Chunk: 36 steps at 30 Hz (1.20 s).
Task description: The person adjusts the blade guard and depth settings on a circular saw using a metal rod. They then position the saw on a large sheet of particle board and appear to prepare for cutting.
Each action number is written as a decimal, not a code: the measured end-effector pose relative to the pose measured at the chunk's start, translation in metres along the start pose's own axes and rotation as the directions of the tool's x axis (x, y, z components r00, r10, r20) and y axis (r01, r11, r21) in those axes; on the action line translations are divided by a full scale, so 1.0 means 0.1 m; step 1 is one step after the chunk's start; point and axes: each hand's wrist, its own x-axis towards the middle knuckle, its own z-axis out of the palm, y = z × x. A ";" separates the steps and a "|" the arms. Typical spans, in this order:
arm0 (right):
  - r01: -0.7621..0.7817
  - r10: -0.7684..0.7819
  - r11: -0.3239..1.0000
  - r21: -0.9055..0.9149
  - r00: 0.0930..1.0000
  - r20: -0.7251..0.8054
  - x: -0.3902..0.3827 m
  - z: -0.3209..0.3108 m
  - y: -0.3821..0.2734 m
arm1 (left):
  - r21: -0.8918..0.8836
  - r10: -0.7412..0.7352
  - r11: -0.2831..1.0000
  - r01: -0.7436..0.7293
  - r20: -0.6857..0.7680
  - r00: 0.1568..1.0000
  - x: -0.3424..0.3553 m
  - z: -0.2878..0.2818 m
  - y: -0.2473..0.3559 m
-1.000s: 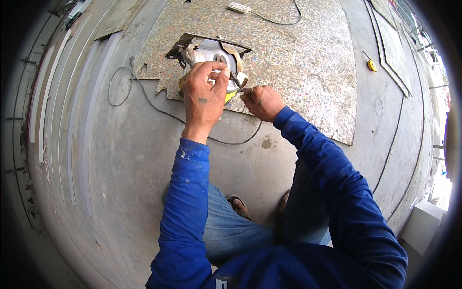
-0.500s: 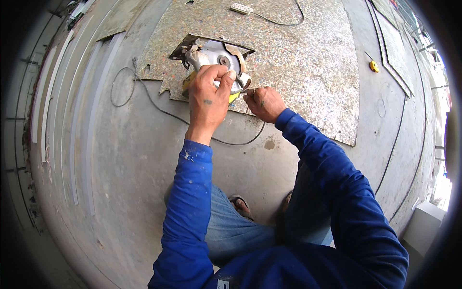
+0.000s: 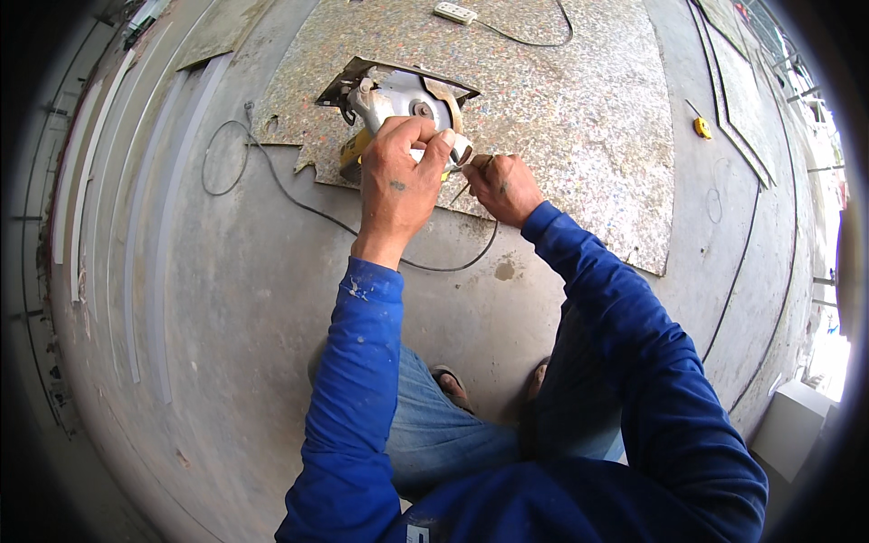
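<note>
A circular saw (image 3: 391, 95) with a grey metal guard, flat base plate and yellow motor body rests on the speckled board (image 3: 579, 118), its base plate on the far side. My left hand (image 3: 398, 190) is over its near side, thumb and forefinger pinched together beside the round blade hub. What lies between those fingers is hidden. To its right, my right hand (image 3: 507, 190) is closed at the saw's near right corner, fingertips pressed together around something small that I cannot make out. A black power cord (image 3: 308, 213) loops on the floor below the saw.
A white power strip (image 3: 455, 13) with a dark cable lies at the board's far edge. On the right is a yellow tape measure (image 3: 701, 128) by thin board offcuts (image 3: 742, 118). Long pale strips (image 3: 145, 253) lie along the left. A white box (image 3: 793, 425) stands at lower right.
My right hand has shifted slightly right and down, its fingertips still by the saw's corner. My left hand has edged right. The bright yellow-green patch between them shows less now.
</note>
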 end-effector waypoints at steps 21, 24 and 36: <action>0.011 -0.015 0.997 -0.081 0.998 -0.054 0.03 -0.16 0.02 | -0.030 -0.035 0.999 0.035 0.012 0.999 0.00 0.01 0.05; -0.014 0.012 0.993 -0.120 1.000 -0.022 0.03 -0.16 0.06 | 0.019 -0.038 0.999 0.037 0.037 0.999 0.01 0.01 0.05; -0.010 0.008 0.999 -0.043 0.998 -0.063 0.06 -0.21 -0.01 | -0.061 -0.100 0.993 0.100 0.009 0.995 0.00 0.05 0.00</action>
